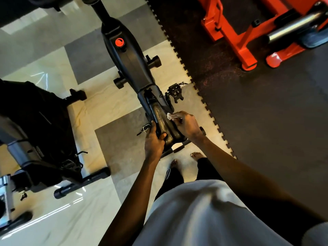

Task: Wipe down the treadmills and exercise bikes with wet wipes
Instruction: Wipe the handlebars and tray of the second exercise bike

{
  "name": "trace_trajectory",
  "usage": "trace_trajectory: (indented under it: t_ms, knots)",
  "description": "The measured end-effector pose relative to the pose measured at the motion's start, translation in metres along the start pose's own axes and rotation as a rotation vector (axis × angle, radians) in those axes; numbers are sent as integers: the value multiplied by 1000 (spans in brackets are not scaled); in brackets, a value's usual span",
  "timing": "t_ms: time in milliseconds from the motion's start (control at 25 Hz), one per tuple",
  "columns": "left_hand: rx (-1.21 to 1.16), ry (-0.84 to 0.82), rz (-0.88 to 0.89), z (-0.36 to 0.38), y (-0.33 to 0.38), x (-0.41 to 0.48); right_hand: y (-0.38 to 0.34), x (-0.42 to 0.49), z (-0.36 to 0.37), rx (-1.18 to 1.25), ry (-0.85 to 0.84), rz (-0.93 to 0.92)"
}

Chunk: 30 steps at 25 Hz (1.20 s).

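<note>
A black exercise bike [127, 63] stands in front of me, seen from above, with a red knob [119, 42] on its frame. Its dark saddle [164, 121] is just below my hands. My left hand [154, 139] grips the saddle's left rear edge, thumb curled over the top. My right hand [186, 124] pinches a small white wet wipe [169, 116] against the saddle's right side.
A second black exercise bike [35, 125] stands to the left on the glossy tiled floor [53, 68]. A dark rubber mat [257, 112] with an orange weight rack [236, 32] lies to the right. My bare feet [184, 159] are behind the saddle.
</note>
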State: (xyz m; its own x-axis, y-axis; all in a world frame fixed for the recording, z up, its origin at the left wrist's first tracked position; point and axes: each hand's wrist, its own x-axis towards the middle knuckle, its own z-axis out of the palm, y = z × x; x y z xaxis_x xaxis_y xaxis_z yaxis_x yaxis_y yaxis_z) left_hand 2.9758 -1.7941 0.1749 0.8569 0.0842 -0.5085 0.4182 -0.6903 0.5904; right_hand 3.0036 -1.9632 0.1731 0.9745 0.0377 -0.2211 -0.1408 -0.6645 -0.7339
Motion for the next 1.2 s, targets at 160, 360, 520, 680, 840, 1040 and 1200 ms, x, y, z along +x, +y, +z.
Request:
trace_trajectory:
  t_ms: [160, 360, 520, 680, 840, 1040, 1200]
  knots:
    - [11, 90, -39, 6, 10, -7, 1, 15, -8, 26, -78, -9]
    - [-129, 165, -119, 14, 14, -14, 7, 34, -14, 71, -169, -21]
    - [-222, 203, -148, 18, 5, -16, 32, 21, -18, 74, -219, -40]
    - [-259, 211, -139, 18, 14, -22, 9, 52, -11, 149, -206, -97]
    - [-263, 209, -134, 18, 12, -22, 18, 49, -10, 132, -245, -72]
    - [-276, 213, -130, 19, 5, -22, 58, 4, -21, 189, -198, -99]
    - [-316, 292, -185, 26, -1, -24, 66, -23, -16, 201, -140, 10]
